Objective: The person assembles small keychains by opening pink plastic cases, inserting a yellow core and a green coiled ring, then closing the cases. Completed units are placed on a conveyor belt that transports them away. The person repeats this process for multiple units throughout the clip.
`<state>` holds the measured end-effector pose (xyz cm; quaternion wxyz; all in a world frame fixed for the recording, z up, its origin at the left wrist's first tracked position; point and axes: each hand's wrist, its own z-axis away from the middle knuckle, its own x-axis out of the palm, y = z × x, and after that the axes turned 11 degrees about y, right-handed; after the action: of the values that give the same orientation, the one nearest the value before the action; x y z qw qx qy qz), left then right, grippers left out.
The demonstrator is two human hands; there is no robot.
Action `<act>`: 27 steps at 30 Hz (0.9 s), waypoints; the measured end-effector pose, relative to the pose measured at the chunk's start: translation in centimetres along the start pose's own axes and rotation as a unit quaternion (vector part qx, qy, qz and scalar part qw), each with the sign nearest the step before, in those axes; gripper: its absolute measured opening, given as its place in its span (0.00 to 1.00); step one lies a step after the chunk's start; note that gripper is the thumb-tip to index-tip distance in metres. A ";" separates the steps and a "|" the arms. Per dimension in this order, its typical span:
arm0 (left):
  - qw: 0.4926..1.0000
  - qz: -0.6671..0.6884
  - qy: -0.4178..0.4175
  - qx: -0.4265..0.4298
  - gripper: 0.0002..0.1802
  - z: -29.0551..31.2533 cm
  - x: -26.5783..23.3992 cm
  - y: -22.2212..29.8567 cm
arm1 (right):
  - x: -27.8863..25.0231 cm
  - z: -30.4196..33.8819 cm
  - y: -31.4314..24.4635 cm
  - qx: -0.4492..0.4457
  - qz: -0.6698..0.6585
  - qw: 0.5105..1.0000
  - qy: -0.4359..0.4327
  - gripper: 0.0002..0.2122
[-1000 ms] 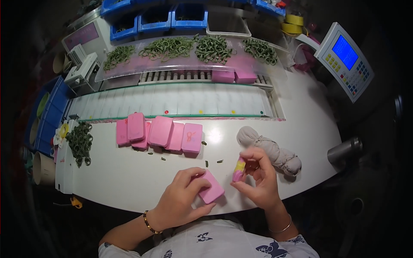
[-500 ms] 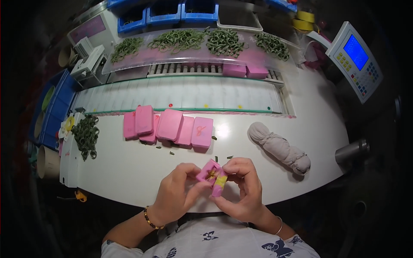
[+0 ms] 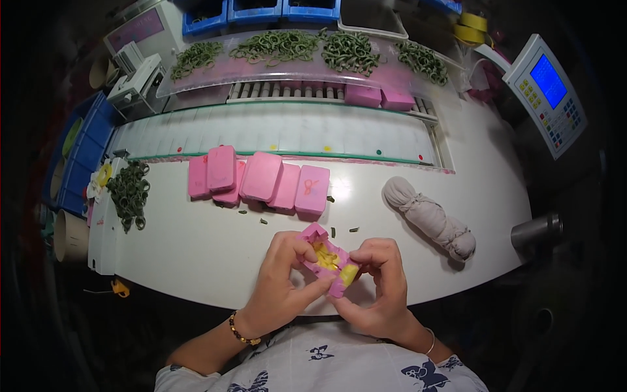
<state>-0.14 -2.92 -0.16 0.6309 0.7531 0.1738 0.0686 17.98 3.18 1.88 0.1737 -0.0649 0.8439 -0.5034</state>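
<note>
Two hands (image 3: 287, 277) (image 3: 380, 287) hold two pieces (image 3: 326, 257) (image 3: 348, 275) (pink-and-yellow).

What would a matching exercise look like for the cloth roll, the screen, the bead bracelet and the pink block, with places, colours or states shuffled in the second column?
1. cloth roll
2. screen
3. bead bracelet
4. pink block with yellow inside

A. around the left wrist
B. lying on the white table
C. held by the left hand and right hand
D. lit blue

Pairs: 1-B, 2-D, 3-A, 4-C
</note>
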 end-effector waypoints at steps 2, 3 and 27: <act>1.000 -0.003 0.010 -0.001 0.24 0.2 0.5 -0.5 | -0.4 0.1 0.3 0.034 -0.016 0.999 0.016 0.27; 1.000 -0.017 0.015 0.012 0.26 0.2 0.7 -0.6 | -0.5 0.0 0.4 0.051 -0.024 0.998 0.024 0.28; 0.992 -0.109 0.036 0.046 0.37 0.4 1.1 0.2 | 1.4 -1.6 0.2 0.052 0.135 0.989 -0.024 0.25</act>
<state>1.08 -2.96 -0.21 0.5927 0.7550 0.2800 0.0183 16.13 4.17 2.04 0.2629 0.0464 0.8133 -0.5170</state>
